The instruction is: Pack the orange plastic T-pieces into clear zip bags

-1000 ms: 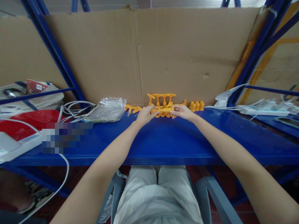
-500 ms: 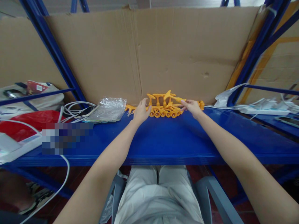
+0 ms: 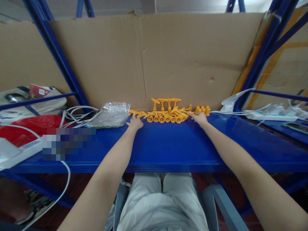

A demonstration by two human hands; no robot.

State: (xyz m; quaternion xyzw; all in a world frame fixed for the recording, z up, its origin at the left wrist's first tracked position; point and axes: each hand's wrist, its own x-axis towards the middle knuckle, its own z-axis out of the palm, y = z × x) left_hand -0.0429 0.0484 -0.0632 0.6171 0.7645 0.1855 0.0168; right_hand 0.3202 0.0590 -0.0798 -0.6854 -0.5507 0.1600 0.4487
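Observation:
Yellow plastic pieces with flared, horn-like ends lie side by side in a row at the back of the blue table. Behind them, several yellow T-shaped pieces stand upright. My left hand rests low at the row's left end, fingers spread, beside yellow branched pieces; nothing shows in its grasp. At the right end, my right hand has its thumb and forefinger closed on the end of a yellow piece. Short yellow pieces stand just behind that hand.
A cardboard sheet rises behind the blue table. Clear plastic bags, white cables and a red bag lie to the left. At right are a white plastic bag and a power strip.
My right hand has lowered the yellow piece from above the row to its right end. My left hand has moved left and down, away from the row's middle.

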